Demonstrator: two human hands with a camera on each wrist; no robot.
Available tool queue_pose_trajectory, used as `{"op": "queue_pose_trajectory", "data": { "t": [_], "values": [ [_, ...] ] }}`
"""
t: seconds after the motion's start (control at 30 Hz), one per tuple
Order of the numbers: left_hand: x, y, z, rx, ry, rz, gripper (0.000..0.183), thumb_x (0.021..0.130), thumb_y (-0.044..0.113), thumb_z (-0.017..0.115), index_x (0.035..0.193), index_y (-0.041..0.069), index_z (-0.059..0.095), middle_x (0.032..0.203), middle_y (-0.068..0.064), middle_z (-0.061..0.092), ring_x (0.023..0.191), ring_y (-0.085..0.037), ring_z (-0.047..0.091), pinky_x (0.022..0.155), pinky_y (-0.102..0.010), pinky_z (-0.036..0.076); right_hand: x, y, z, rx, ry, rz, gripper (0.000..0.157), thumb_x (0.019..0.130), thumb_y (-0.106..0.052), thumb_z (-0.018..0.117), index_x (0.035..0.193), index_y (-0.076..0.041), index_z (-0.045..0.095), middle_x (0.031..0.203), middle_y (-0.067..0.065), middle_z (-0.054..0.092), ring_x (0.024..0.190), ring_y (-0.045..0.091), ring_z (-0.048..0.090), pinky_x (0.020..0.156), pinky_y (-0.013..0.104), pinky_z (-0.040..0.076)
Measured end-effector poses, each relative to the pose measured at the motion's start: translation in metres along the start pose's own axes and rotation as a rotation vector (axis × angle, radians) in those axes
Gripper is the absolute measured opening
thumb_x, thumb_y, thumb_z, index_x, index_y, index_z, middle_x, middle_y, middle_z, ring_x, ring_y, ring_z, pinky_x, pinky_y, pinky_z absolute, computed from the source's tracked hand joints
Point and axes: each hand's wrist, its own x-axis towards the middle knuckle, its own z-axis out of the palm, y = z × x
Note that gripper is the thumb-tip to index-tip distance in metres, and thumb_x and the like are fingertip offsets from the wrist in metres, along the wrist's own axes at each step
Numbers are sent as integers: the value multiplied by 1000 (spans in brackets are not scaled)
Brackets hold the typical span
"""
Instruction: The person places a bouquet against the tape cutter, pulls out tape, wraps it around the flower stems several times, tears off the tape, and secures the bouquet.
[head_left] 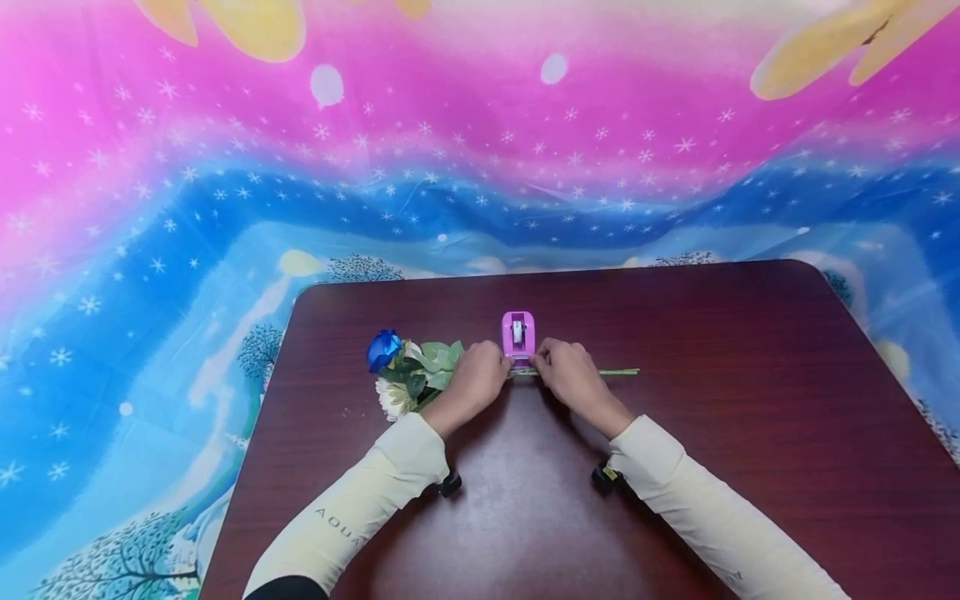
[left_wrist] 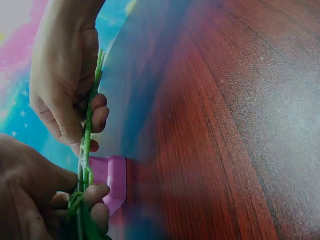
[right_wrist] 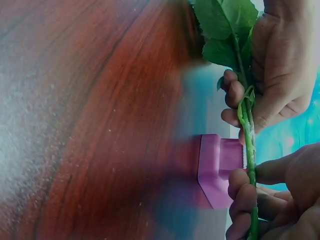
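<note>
Left hand [head_left: 476,377] curled, the green stems [right_wrist: 252,172] of a small bouquet are gripped between its thumb and fingers. On that hand's outer side, a blue rose [head_left: 384,349], white blooms [head_left: 393,400] and leaves [head_left: 441,358] are left without a second grip; the petals could be crushed against the table [head_left: 750,375] if the hand were rolled sharply.

Just beyond the gap between the hands, a pink dispenser [right_wrist: 214,162] is set on the table, its roll [head_left: 517,332] seen from above, its toothed edge [right_wrist: 244,156] close by the stems. Skin could be nicked on those teeth if either hand were pushed forward, and the dispenser, held by neither hand, might be dragged by a hard pull. Between the grips, a shiny patch [right_wrist: 251,131], judged to be clear tape, is seen on the stems; whether it is joined to the roll cannot be told. It could be creased if pressed down unevenly.

Farther right, the same stems are pinched by the right hand [head_left: 573,377], their ends [head_left: 622,372] left protruding past it. Were that pinch loosened, the bundle could be splayed.
</note>
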Motion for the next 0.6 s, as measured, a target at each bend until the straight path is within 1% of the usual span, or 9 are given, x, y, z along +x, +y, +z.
{"op": "queue_pose_trajectory", "data": {
  "t": [0.03, 0.13, 0.2, 0.27, 0.47, 0.6],
  "values": [
    [0, 0, 0, 10, -9, -7, 41, 102, 19, 61, 61, 14, 58, 60, -2, 58, 54, -18, 53, 53, -33, 44, 0, 0, 0, 2, 5, 0, 17, 102, -18, 61, 99, -4, 71, 70, 3, 65, 56, 13, 55, 55, 27, 45],
    [1, 1, 1, 82, -3, -1, 39, 102, 23, 61, 64, 14, 61, 66, -5, 65, 58, -22, 59, 55, -37, 49, 2, 0, 0, -8, 28, -10, 16, 102, -16, 61, 98, -4, 71, 68, 3, 64, 56, 13, 55, 55, 27, 45],
    [1, 1, 2, 134, 12, 11, 39, 102, 26, 62, 65, 13, 62, 70, -7, 68, 61, -25, 64, 58, -40, 52, 3, 1, 0, -15, 38, -13, 16, 102, -16, 61, 97, -4, 71, 67, 3, 63, 57, 13, 55, 55, 27, 45],
    [1, 1, 2, 180, 32, 24, 41, 101, 28, 63, 63, 14, 62, 73, -9, 71, 65, -27, 67, 61, -42, 54, 4, 3, 1, -15, 30, -14, 16, 103, -15, 60, 98, -5, 71, 66, 3, 62, 57, 13, 55, 55, 27, 45],
    [0, 0, 2, 213, 43, 39, 41, 101, 29, 64, 63, 13, 61, 75, -10, 72, 69, -30, 70, 63, -44, 55, 4, 4, -1, 46, -45, -12, 16, 103, -16, 60, 101, -4, 70, 63, 3, 63, 56, 12, 58, 58, 28, 46],
    [-1, -1, 4, 228, 45, 54, 42, 102, 31, 63, 64, 12, 63, 73, -10, 72, 67, -29, 69, 62, -43, 56, 3, 4, 0, 57, -49, -15, 16, 103, -18, 62, 98, -4, 70, 64, 3, 63, 56, 13, 58, 58, 29, 47]
  ]
}}
